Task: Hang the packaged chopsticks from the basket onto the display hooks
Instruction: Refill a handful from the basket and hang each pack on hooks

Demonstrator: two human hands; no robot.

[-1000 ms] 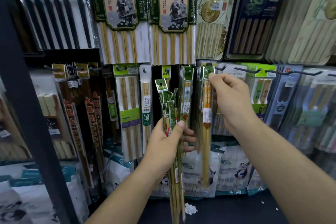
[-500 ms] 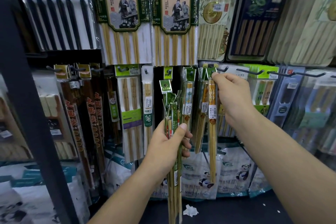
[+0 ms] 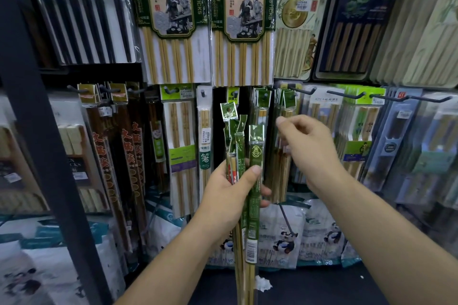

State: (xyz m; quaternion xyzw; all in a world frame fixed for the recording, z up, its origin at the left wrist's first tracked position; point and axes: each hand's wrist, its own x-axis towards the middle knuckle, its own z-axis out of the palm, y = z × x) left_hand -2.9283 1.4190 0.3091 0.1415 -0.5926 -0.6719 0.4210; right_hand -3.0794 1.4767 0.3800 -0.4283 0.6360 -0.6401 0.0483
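The packaged chopsticks [image 3: 252, 181] are gripped by the left hand [image 3: 228, 195]; the right hand [image 3: 312, 151] is empty, fingers [image 3: 282, 122] loosely curled. One header [image 3: 229, 111] left of them should be pinched below its hole.

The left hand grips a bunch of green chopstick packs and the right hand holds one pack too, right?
No. The left hand does grip the bunch of green chopstick packs, but the right hand holds no pack: the head view shows its fingers loosely curled and empty.
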